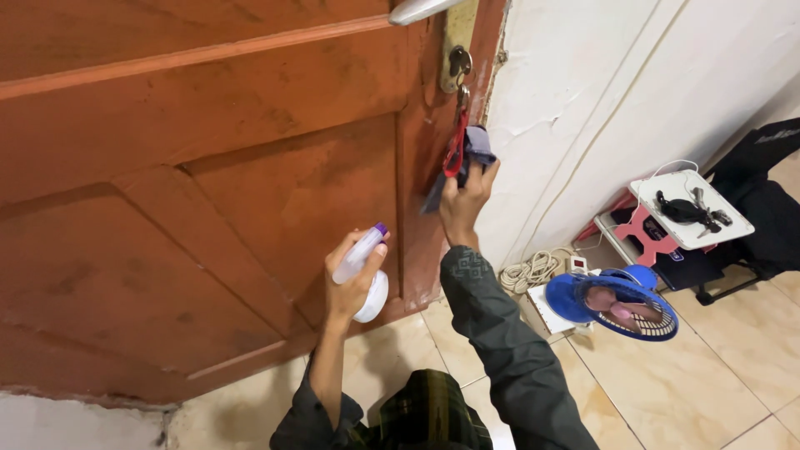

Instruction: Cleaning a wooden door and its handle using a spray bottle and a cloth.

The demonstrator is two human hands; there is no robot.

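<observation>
Brown wooden door (208, 167) fills the upper left. My right hand (463, 200) squeezes a grey cloth (477, 146) against it near the middle. My left hand (350, 287) grips a white spray bottle (363, 271) lower down.

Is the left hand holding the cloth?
No, the left hand grips a spray bottle; the right hand holds the cloth.

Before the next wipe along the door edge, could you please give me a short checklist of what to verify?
1. Cloth in right hand, against the door: ok.
2. Spray bottle held in left hand: ok.
3. Nozzle aimed at the door: cannot tell.
4. Red key strap clear of the cloth: not ok, they overlap.
5. Blue fan away from both hands: ok.
</observation>
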